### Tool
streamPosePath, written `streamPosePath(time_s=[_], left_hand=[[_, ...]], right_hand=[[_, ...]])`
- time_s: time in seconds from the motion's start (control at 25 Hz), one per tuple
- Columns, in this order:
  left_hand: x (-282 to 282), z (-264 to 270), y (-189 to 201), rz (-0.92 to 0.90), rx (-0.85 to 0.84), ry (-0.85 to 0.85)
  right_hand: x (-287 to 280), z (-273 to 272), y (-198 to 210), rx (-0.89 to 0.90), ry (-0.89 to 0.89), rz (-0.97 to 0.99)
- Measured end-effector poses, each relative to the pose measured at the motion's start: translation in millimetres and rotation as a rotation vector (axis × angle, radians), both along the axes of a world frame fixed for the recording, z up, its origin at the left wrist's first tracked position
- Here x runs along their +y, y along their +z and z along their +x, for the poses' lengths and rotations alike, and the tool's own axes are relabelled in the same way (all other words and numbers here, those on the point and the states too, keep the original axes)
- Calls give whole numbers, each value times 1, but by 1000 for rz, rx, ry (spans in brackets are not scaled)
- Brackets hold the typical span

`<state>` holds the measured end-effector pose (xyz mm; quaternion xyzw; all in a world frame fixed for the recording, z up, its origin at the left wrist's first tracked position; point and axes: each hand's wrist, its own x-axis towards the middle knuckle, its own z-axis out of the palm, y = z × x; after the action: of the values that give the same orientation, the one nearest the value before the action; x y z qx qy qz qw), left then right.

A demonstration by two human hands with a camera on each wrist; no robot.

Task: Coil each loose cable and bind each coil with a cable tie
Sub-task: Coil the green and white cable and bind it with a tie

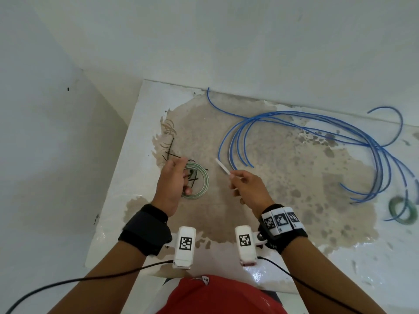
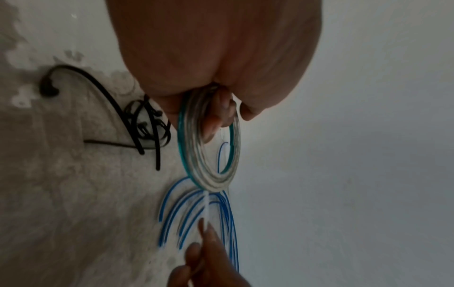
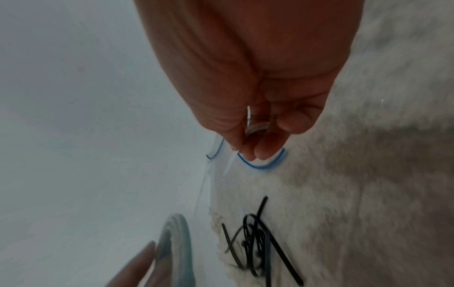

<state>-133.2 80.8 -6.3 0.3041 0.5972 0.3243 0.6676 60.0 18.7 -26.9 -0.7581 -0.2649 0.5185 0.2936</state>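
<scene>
- While your left hand (image 1: 171,181) grips the small green-and-white cable coil (image 1: 196,181) with fingers (image 2: 213,124) curled through its ring, the turns are bound by nothing I can see; ease that grip and they will likely spring apart.
- Your right hand (image 1: 248,188) pinches a thin white plastic cable tie (image 1: 223,167) between thumb and fingertips (image 3: 253,153), its free end pointing at the coil. The tip is slim and flexible, so it could miss the ring's opening or slip out of the pinch as you thread it.
- Just beyond your left hand, the loose black cable ties (image 1: 174,155) lie in a heap beneath and beside the coil; lowering the coil could snag or scatter them.
- The left edge of the worn, white-painted counter (image 1: 136,137) runs close beside that heap, so anything flicked left may drop off.
- Between your hands there is bare room to work; keep the threading there.
- Further right, the loose blue cables (image 1: 306,128) sprawl in wide loops, one curling up against the back wall (image 1: 226,41). A sweeping right elbow could drag them.
- Near the right edge sits a round green cable coil (image 1: 402,210), well apart from your hands.
</scene>
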Motion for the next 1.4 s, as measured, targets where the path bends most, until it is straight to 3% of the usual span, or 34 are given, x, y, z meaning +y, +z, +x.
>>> streamPosePath(time_s=[0.24, 0.4, 0.6, 0.8, 1.12, 1.4], left_hand=[[-25, 67, 11, 76, 57, -108], [-56, 134, 24, 156, 93, -179], [-98, 227, 39, 209, 110, -216], [-135, 297, 53, 263, 116, -247], [-149, 341, 65, 203, 33, -213], [-149, 353, 66, 130, 30, -302]], right_hand=[[-45, 65, 57, 401, -167, 169], [-74, 115, 80, 191, -121, 339], [-114, 178, 92, 155, -27, 446], [-151, 232, 78, -263, 92, 564], [-158, 267, 66, -608, 146, 802], [-157, 280, 67, -705, 179, 855]])
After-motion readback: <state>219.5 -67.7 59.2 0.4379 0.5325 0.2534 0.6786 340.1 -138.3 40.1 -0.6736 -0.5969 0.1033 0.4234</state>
